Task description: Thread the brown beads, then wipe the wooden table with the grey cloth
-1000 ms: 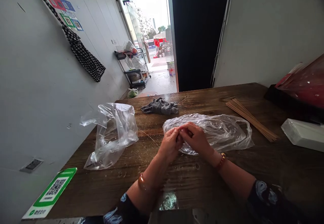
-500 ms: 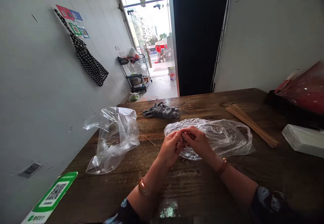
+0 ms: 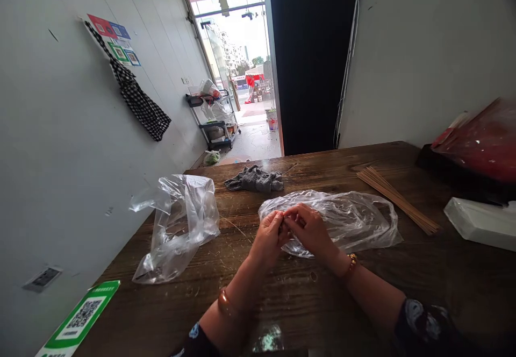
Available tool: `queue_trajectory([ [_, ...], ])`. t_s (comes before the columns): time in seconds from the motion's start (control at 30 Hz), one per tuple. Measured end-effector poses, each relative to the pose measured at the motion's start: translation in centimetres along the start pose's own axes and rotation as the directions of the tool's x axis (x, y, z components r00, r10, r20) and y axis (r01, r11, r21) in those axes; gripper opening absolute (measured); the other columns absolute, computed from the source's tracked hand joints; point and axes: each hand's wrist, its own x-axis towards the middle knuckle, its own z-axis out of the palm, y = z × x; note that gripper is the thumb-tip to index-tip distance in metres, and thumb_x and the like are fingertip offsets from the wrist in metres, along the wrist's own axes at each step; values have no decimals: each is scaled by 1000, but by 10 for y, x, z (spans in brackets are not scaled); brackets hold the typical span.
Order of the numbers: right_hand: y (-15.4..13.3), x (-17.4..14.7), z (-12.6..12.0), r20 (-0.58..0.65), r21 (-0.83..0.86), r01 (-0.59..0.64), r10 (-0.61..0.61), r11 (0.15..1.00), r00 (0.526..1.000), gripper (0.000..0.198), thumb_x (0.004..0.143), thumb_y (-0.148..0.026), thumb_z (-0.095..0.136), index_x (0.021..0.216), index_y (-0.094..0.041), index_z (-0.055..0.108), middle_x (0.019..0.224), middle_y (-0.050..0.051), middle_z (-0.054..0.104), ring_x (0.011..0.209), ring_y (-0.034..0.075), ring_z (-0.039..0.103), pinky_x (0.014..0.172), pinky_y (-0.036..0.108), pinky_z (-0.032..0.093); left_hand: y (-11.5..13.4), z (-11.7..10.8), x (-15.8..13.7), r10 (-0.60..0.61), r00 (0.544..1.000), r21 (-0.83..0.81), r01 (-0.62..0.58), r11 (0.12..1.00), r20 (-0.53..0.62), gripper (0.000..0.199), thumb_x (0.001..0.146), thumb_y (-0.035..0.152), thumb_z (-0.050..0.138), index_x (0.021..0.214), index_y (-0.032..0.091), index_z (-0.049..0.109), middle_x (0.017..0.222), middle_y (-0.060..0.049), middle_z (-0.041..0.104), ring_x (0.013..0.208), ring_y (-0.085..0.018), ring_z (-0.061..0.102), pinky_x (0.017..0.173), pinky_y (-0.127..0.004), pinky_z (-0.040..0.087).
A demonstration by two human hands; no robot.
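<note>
My left hand and my right hand meet at the fingertips over the near left part of a clear plastic bag. Both are closed in a pinch, thumbs and forefingers together. Whatever lies between the fingers is too small and too covered to make out. The crumpled bag spreads on the table behind my hands and to their right. A second clear plastic bag lies apart on the left, partly over the table's edge. Beyond my hands rests a bunched grey cloth.
The dark wooden table carries a bundle of thin brown sticks at the right. Farther right are a white plastic-wrapped pack and a red bag. A green QR-code sign stands at the near left. A cart is by the doorway.
My fingertips have shifted slightly against each other, staying pinched together. The whole view has moved a little; the bags, cloth and sticks lie as before.
</note>
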Motion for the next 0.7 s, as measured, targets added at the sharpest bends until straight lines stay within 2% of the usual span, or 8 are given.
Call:
queue_trajectory([
  [0.1,0,-1,1,-9,10,-28,28,1000,1000,4,87,-25,56,86,-23,59,76,-1,62,63,14,56,63,27,47,3,1,-2,-12,1000,16,12,1000,-16,36,71,43,75,67,17,51,47,8,42,39,-3,28,40,-18,21],
  [0.27,4,-1,-1,5,-63,-9,10,998,1000,7,90,-26,51,85,-23,56,79,0,64,70,16,59,68,28,46,9,-1,-2,-11,999,-19,10,1000,-50,25,74,36,65,66,17,50,50,6,49,38,-4,34,45,-19,36],
  [0.47,15,2,-8,33,-163,-4,10,987,999,18,91,-25,50,99,-21,66,91,6,65,82,19,60,78,34,47,12,-3,0,-17,998,-69,12,998,-68,13,64,20,62,74,16,55,63,2,59,43,-5,42,40,-16,29],
  [0.6,19,4,-10,-21,-71,-74,73,995,997,22,91,-27,49,100,-21,68,93,7,67,83,20,60,79,35,48,11,-5,2,-5,997,-67,0,998,-74,13,62,14,58,73,17,54,60,6,49,41,-3,37,37,-15,21],
  [0.7,19,6,-10,-13,157,-215,220,964,976,28,90,-36,50,106,-20,65,86,4,66,74,17,58,70,31,49,11,-4,1,-3,998,-63,-1,998,-66,12,65,18,62,75,17,56,57,7,45,39,-3,31,36,-16,18],
])
